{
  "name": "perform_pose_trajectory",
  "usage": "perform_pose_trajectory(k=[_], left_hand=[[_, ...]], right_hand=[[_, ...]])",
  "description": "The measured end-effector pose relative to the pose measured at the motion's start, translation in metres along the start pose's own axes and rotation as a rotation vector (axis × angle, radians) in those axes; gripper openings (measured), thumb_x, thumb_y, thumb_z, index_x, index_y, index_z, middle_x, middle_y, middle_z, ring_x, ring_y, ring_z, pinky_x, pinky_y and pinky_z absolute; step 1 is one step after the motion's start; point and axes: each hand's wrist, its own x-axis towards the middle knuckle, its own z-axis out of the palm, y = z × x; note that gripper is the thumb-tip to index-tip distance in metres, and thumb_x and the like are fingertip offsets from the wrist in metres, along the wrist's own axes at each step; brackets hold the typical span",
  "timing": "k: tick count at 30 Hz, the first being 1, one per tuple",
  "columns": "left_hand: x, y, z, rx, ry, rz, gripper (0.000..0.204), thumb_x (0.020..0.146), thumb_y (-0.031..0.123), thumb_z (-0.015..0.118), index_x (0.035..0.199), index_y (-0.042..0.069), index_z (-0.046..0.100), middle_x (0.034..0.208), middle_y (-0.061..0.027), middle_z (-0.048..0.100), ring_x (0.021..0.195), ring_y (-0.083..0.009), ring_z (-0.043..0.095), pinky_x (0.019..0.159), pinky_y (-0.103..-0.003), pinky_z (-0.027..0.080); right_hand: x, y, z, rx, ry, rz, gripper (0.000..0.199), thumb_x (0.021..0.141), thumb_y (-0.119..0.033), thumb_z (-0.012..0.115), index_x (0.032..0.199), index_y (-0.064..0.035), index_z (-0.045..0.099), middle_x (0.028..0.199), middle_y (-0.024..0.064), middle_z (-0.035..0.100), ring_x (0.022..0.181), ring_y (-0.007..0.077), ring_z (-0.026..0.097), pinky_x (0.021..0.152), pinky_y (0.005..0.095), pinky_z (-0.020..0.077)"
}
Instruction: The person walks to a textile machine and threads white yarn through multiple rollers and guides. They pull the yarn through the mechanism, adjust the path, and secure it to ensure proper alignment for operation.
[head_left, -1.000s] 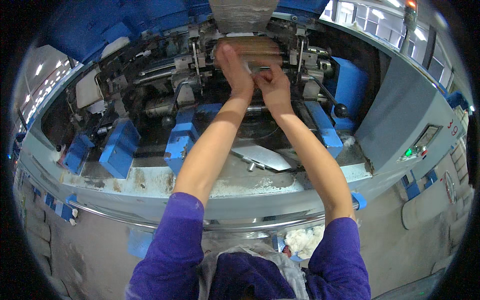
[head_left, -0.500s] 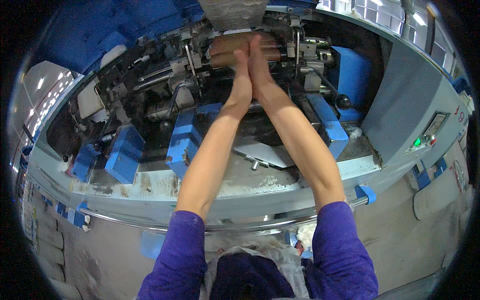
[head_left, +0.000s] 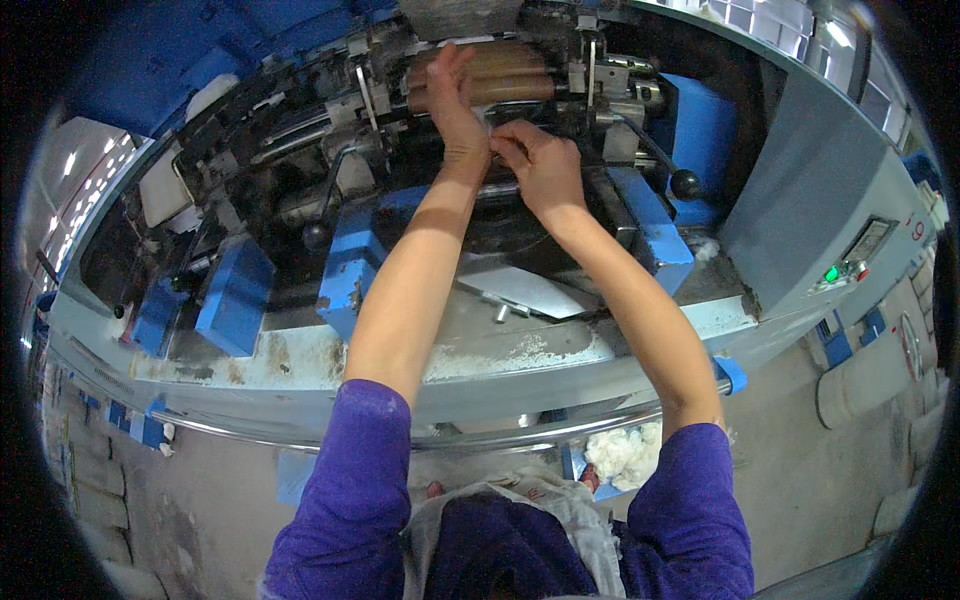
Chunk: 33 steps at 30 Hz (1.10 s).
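Note:
My left hand (head_left: 455, 108) reaches into the machine with its fingers stretched up and apart. It is in front of the brown rollers (head_left: 515, 88), close to their left part, and I cannot tell whether it touches them. Beside the left wrist is my right hand (head_left: 545, 168), lower than the rollers, its thumb and forefinger pinched together. What lies in that pinch, if anything, is too small to make out. A pale patch shows between the hands, too blurred to name.
Black-knobbed levers (head_left: 686, 184) flank the rollers. Blue blocks (head_left: 237, 297) line the machine's front, with a loose metal plate (head_left: 525, 287) between my forearms. A chrome rail (head_left: 300, 432) runs across the front. White fluffy fibre (head_left: 625, 457) sits low near my right arm.
My hands were together, palms facing, in front of the rollers. Now they are apart: the right has drawn back toward me into a pinch, and the left has shifted left and up.

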Motion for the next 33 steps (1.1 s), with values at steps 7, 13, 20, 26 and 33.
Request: perform_pose_trajectory(k=[7,13,20,26,33], left_hand=[[-0.072,0.045,-0.024,-0.112,0.27,-0.969,0.037,0.093,0.045,0.05,0.106,0.011,0.058,0.099,-0.0049,0.062,0.091,-0.0194,0.058,0.08,-0.036,0.047],[-0.07,0.051,-0.043,0.166,-0.001,-0.937,0.021,0.089,0.032,0.058,0.098,0.014,0.063,0.088,-0.001,0.064,0.082,-0.0151,0.058,0.074,-0.033,0.047],[-0.078,0.054,-0.054,0.566,-0.241,-0.884,0.023,0.091,0.019,0.052,0.098,0.004,0.068,0.098,-0.0065,0.068,0.084,-0.0168,0.061,0.078,-0.03,0.046],[-0.08,0.072,-0.046,0.659,-0.212,-0.89,0.027,0.075,0.031,0.078,0.089,0.008,0.072,0.081,-0.0038,0.068,0.077,-0.0125,0.056,0.071,-0.028,0.04],[-0.061,0.078,-0.03,0.644,-0.25,-0.892,0.035,0.071,0.036,0.081,0.086,0.006,0.071,0.089,-0.0058,0.069,0.086,-0.0131,0.058,0.079,-0.029,0.041]], right_hand=[[-0.009,-0.017,-0.023,-0.35,0.031,-0.252,0.011,0.075,-0.013,0.068,0.086,-0.0106,0.067,0.092,0.0038,0.063,0.086,0.0258,0.062,0.073,0.0361,0.0509],[-0.002,0.009,0.001,-0.175,0.086,-0.253,0.022,0.077,-0.028,0.07,0.085,-0.0083,0.065,0.09,0.0063,0.06,0.084,0.0214,0.059,0.073,0.0326,0.0491],[0.081,0.036,0.027,-0.042,-0.767,0.363,0.036,0.08,-0.043,0.066,0.081,-0.0075,0.065,0.073,0.003,0.062,0.061,0.0169,0.054,0.061,0.0332,0.0434],[0.126,0.032,0.025,-0.548,-0.715,-0.567,0.036,0.087,-0.023,0.055,0.121,-0.0137,0.05,0.128,0.0109,0.05,0.12,0.0235,0.047,0.1,0.0342,0.0369],[0.155,0.033,0.011,-0.635,-0.756,-1.244,0.054,0.096,-0.021,0.033,0.148,-0.0145,0.019,0.155,0.0029,0.016,0.141,0.019,0.018,0.117,0.0318,0.0158]])
